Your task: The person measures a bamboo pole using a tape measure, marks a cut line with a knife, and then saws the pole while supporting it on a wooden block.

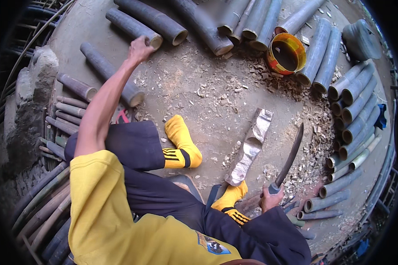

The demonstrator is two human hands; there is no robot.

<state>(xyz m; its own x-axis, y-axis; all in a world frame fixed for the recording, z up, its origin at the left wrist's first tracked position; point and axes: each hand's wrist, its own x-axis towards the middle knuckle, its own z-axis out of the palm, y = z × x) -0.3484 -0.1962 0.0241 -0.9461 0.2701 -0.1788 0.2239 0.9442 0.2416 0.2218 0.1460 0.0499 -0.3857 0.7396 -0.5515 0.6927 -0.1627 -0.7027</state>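
Observation:
My left arm stretches toward the upper left. My left hand [140, 49] is closed at the near end of a thick grey bamboo tube [130, 25], its fingers curled against the cut rim and partly hidden. On the right side, my right hand [271, 199] is wrapped round the handle of a machete [291, 155], whose dark curved blade points up and away from me. Between my feet and the blade lies a notched wooden chopping block [250, 148], its near end by my right yellow sock [231, 197].
More bamboo tubes [199, 24] line the far side, with a stack [356, 101] at right and thinner poles [68, 117] at left. A yellow-red bucket [286, 54] of dark liquid stands far right. Wood chips [221, 97] litter the ground. A rough stone block [35, 84] edges the left.

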